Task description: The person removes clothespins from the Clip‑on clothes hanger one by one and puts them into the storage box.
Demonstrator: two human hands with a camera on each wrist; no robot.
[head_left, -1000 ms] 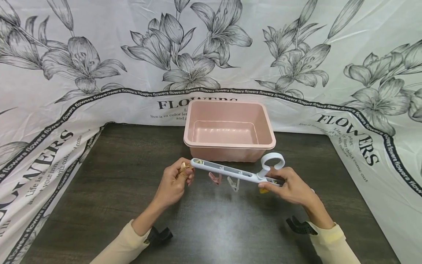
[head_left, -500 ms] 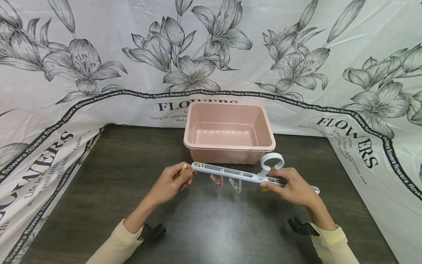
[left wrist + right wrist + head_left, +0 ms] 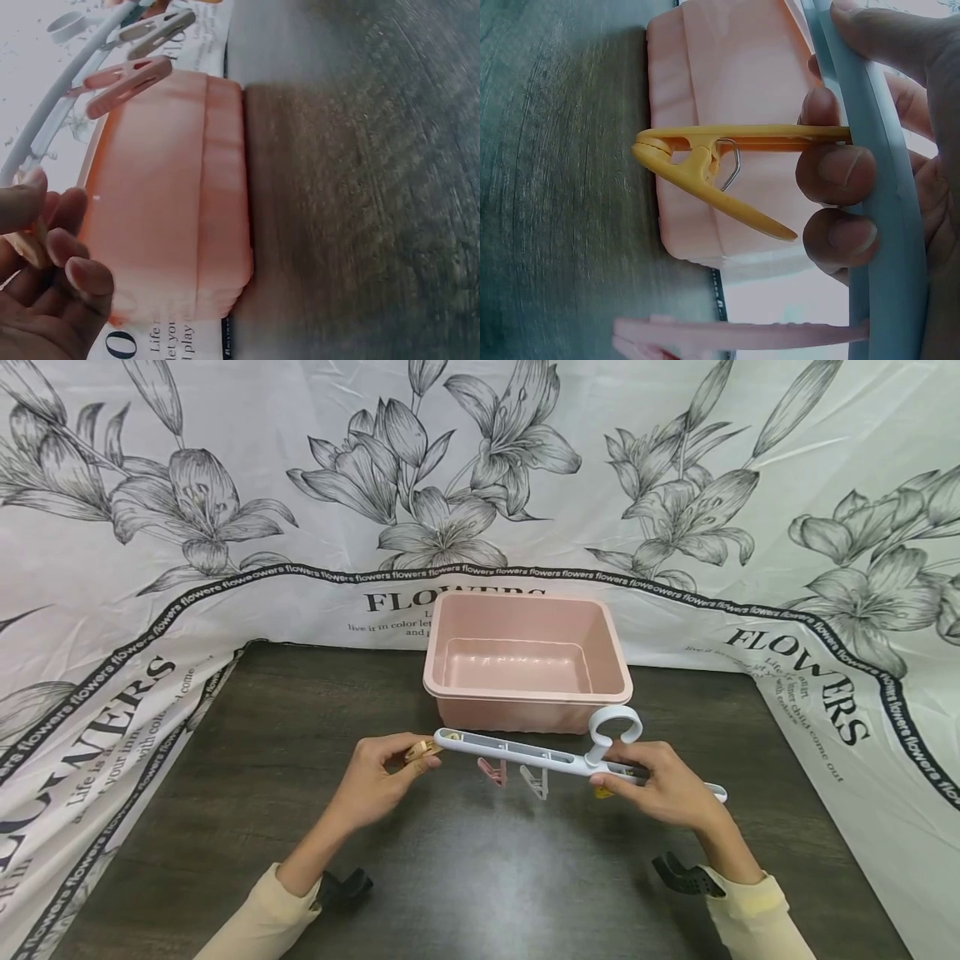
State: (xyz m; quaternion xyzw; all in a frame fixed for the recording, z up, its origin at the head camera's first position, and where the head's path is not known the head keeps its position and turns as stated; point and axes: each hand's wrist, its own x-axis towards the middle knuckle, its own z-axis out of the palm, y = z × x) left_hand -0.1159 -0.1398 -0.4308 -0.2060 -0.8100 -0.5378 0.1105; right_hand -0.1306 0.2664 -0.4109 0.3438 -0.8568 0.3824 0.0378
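Hanger (image 3: 588,766) first: where is it now?

Above the dark table (image 3: 247,760), in front of the pink tub (image 3: 517,710), its bar sloping down toward the right and its hook on top. The right hand (image 3: 663,789) carries it.

How does that hand have it?

Firmly: thumb on the near side, fingers curled round the bar beside the hook. A yellow peg (image 3: 696,166) hangs beneath, right by the fingertips, with a pinkish peg (image 3: 735,336) next along.

And the left hand (image 3: 384,781)?

Thumb and fingers pinch a tan peg (image 3: 422,750), just parted by its thickness. It sits at the hanger's left end; I can't tell whether it is joined there.

What has changed over the last second?

Mostly that left hand. A second ago its fingers were bunched over the tan peg and hid much of it. Now the hand is a little farther left, the fingers reach out longer, and more of the peg shows, lying in line with the hanger's end.

Anything on the right?

The grip looks the same, but the bar's right end, nearly hidden then, now shows past the wrist. Between the hands, the pink peg (image 3: 120,96) and pale grey peg (image 3: 161,35) hang as before.
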